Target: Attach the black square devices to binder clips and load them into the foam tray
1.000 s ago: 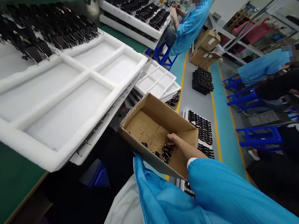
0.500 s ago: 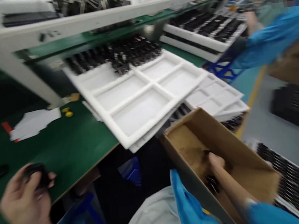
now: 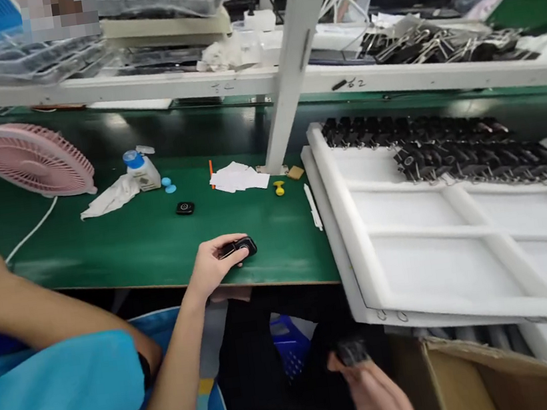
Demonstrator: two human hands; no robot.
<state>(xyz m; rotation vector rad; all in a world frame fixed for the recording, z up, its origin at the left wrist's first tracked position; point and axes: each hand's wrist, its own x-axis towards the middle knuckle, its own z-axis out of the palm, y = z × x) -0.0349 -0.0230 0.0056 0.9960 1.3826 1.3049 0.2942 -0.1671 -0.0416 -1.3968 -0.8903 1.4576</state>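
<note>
My left hand (image 3: 215, 260) is over the green bench, closed around a small black smartwatch-like case (image 3: 246, 244) with its thumb on the face. A similar black case (image 3: 185, 208) lies on the bench, up and to the left of that hand. Low in front of my body, my right hand (image 3: 375, 383) pinches a black binder clip (image 3: 352, 352), both blurred by motion. It is beside the cardboard box (image 3: 466, 347), below the bench edge. Right of the bench, black binder clips (image 3: 474, 162) stand in rows at the back of a white foam tray (image 3: 433, 231).
A co-worker's bare arm (image 3: 50, 308) and blue sleeve reach in from the left. On the bench are a pink fan (image 3: 28, 160), a bottle (image 3: 143, 172), white papers (image 3: 238, 176), a yellow piece (image 3: 279, 188) and a white pen (image 3: 313, 206). A post (image 3: 285, 62) rises behind.
The view has swung left. My right hand has come out of the cardboard box with a black clip. My left hand still holds the black case over the bench.
</note>
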